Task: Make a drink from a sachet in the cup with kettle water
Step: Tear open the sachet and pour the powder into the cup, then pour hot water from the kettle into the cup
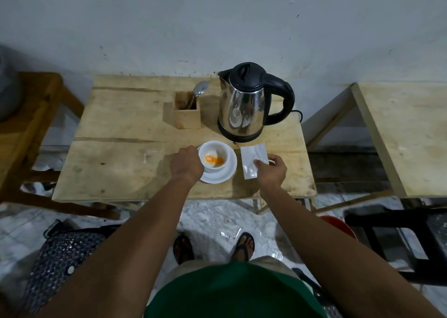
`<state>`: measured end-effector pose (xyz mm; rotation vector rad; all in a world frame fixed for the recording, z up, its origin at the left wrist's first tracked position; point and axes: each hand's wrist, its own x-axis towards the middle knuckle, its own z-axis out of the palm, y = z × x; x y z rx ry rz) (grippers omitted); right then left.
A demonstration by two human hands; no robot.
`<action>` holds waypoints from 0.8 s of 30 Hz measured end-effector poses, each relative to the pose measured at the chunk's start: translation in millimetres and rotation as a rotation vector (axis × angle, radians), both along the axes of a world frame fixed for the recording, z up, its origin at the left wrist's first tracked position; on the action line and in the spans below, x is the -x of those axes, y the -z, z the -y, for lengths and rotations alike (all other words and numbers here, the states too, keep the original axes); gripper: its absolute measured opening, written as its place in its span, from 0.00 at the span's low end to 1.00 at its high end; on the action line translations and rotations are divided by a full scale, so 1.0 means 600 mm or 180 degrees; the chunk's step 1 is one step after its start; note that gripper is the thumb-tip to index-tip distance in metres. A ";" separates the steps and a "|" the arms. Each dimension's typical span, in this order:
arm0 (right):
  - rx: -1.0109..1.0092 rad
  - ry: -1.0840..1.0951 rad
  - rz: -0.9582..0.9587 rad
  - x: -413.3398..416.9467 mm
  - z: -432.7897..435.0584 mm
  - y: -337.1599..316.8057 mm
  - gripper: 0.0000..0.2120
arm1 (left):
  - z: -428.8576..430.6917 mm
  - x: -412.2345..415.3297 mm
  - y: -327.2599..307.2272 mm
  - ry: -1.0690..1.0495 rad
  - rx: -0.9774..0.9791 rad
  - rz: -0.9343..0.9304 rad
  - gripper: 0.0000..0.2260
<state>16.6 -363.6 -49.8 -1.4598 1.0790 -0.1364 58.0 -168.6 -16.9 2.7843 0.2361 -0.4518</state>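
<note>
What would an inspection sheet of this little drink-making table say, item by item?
Surface: wooden table, stained and scratched.
Job's things: white cup on a saucer, orange powder inside; silver sachet flat to its right; steel kettle behind, lid shut.
Clutter: spoon standing in a wooden box.
Hands: left hand grips the cup's side; right hand pinches the sachet.
Cables: black cord behind the kettle.
Surroundings: grey wall, more wooden tables on both sides, marbled floor, patterned bag lower left.

Shiny steel kettle (242, 104) w/ matt black plastic handle; rough wood table (121, 167); glossy cup (214, 156).
</note>
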 end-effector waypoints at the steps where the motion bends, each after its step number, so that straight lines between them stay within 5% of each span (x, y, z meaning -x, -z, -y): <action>1: 0.0057 -0.0046 -0.0011 0.001 0.002 0.003 0.11 | 0.000 0.002 0.002 -0.0049 0.0085 0.0074 0.11; 11: 0.0684 -0.0673 -0.0559 0.000 -0.005 0.034 0.21 | 0.005 0.026 0.005 -0.0250 0.0524 0.0529 0.12; 15: 0.1589 -0.0953 -0.0729 -0.008 -0.005 0.022 0.25 | 0.005 0.030 0.002 -0.0396 0.0486 0.0495 0.11; 24: 0.2597 -0.0827 0.1159 -0.103 -0.003 -0.117 0.16 | 0.009 -0.015 -0.052 0.0037 -0.0013 -0.0355 0.15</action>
